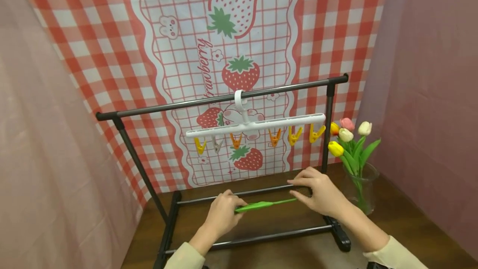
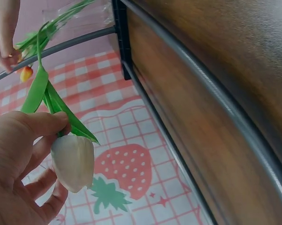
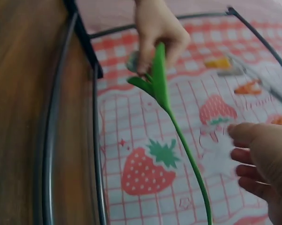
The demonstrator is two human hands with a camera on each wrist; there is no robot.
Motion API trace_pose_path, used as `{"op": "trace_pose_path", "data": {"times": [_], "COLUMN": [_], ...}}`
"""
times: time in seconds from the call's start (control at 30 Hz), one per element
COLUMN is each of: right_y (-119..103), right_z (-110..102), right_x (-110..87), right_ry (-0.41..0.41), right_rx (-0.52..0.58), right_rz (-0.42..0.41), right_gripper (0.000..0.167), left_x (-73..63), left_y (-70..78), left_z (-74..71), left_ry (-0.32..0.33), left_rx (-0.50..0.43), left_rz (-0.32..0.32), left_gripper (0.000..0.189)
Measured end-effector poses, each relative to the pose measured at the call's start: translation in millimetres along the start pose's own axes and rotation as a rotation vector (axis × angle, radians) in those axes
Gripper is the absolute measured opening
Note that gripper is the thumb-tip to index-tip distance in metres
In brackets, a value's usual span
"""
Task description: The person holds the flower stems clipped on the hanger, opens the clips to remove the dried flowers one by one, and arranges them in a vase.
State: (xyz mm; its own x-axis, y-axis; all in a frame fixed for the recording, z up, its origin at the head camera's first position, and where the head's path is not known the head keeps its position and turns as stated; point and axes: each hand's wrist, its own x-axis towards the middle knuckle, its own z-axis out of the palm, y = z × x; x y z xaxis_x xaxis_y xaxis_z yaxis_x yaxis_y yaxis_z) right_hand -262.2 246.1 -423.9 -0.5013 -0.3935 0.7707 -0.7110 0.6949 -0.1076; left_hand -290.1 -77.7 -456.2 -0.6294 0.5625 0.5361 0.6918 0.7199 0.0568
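My left hand (image 1: 224,213) pinches an artificial white tulip (image 2: 73,163) just behind its bloom, between thumb and forefinger. In the head view the bloom is hidden by that hand, while the green leaves (image 1: 257,206) and thin stem (image 1: 285,201) stretch toward the right. Near the stem's far end is my right hand (image 1: 317,190), its thumb and fingers spread apart. The right wrist view shows this hand (image 3: 267,164) beside the stem (image 3: 192,161) with a gap between them and nothing held. Both hands are low, inside the frame of a dark metal rack (image 1: 224,101).
From the rack's top bar hangs a white hanger (image 1: 257,125) with several yellow, orange and grey clips (image 1: 275,138). A glass vase (image 1: 367,194) of tulips stands at the right. A red-checked strawberry cloth (image 1: 242,74) hangs behind the wooden table (image 1: 396,219).
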Motion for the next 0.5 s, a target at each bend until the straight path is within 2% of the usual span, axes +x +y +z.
{"op": "trace_pose_path", "data": {"times": [0.1,0.2,0.5], "right_y": [-7,-11,-10], "right_z": [-1,-1,3], "right_x": [-1.5,-3.1,-12.9], "right_ry": [-0.132,-0.202,-0.226], "right_rx": [0.017,0.014,0.011], "right_rz": [-0.084,-0.122,-0.114], "right_gripper": [0.032,0.03,0.026], "left_x": [3.6,6.6,8.0], "left_y": [0.9,2.3,7.7], "left_z": [-2.4,-4.6,-7.5], "left_ry": [0.018,0.026,-0.016], "left_rx": [0.007,0.015,-0.024], "left_rz": [0.014,0.023,0.014], "left_gripper": [0.02,0.022,0.024]}}
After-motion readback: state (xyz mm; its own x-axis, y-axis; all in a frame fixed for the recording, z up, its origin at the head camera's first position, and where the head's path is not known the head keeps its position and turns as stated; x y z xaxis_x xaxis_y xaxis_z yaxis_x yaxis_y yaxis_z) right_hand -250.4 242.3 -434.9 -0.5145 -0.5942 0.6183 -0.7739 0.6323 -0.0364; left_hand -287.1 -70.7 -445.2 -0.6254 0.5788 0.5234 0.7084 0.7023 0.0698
